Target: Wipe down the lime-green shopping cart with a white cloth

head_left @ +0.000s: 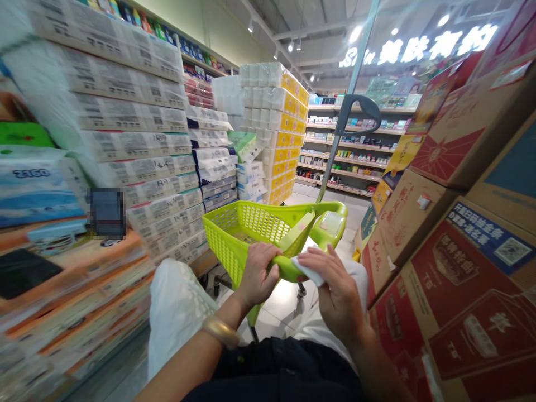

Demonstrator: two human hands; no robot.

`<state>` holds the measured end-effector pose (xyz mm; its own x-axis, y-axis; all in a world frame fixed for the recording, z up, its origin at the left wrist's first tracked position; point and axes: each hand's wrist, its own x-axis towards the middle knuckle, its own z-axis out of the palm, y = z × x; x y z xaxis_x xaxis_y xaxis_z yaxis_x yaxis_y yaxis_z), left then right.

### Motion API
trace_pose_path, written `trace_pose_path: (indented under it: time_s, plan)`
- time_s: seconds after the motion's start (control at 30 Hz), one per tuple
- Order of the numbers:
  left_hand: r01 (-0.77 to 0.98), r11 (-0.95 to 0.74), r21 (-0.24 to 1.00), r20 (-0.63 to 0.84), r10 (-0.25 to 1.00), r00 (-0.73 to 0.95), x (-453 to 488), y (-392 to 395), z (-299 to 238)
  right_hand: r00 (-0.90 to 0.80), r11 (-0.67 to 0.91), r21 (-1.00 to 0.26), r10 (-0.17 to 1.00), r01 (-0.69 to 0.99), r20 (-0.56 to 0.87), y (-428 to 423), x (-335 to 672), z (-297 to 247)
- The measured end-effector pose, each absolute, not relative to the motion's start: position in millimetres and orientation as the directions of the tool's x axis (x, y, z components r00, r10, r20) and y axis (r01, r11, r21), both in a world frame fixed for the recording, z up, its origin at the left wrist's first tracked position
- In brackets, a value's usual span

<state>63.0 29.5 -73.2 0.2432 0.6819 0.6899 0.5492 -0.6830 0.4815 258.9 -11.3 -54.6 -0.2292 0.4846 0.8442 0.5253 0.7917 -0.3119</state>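
Dark garment (285, 374) across the lap, lowest in frame; white trouser legs (176, 307) beyond it, knees up. Person seated low in a shop aisle.

Left grip (257, 273): fingers curled over the near rim of the green basket (224, 245), closed tight on the plastic. Gold bangle (220, 331) on that wrist.

Right grip (335, 290): holds a white cloth (307, 271), fingers laid fairly flat over it, pressing it to the same rim just beside the left grip. Cloth touches the rim; thumb side hidden.

Basket sits just in front of the knees, mesh walls, upright. Grey pull handle (355, 111) rises from its far end, tilted to the right. Whether anything lies inside it cannot be told.

Left of the aisle: stacked tissue packs (138, 128), blurred nearer the camera. Yellow-and-white packs (280, 128) piled further back. Right: red and brown cartons (460, 268), close against the right arm. Pale floor tiles (285, 301) under the basket. Stocked shelves (352, 151) at the far end.
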Motion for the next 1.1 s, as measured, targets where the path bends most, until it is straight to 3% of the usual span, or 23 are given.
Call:
trace_pose_path:
  time_s: [0.13, 0.3, 0.57, 0.73, 0.93, 1.1]
  plan:
    - [0.557, -0.663, 0.499, 0.664, 0.706, 0.246, 60, 28, -69, -0.296, 0.828, -0.287, 0.463, 0.482, 0.836, -13, 255, -52]
    - [0.547, -0.643, 0.537, 0.646, 0.730, 0.223, 58, 26, -66, -0.190, 0.759, -0.321, 0.500, 0.567, 0.845, -3, 268, -52]
    - [0.544, -0.633, 0.551, 0.641, 0.738, 0.210, 50, 22, -64, -0.256, 0.816, -0.311, 0.474, 0.487, 0.842, -13, 253, -52]
    - [0.516, -0.632, 0.578, 0.647, 0.740, 0.183, 44, 25, -63, -0.173, 0.771, -0.340, 0.496, 0.538, 0.851, -5, 260, -54]
    - [0.504, -0.614, 0.607, 0.642, 0.753, 0.145, 39, 30, -64, -0.248, 0.816, -0.296, 0.460, 0.496, 0.852, -13, 248, -56]
    - [0.491, -0.616, 0.616, 0.628, 0.761, 0.166, 29, 31, -62, -0.191, 0.759, -0.291, 0.476, 0.582, 0.858, 0, 263, -53]
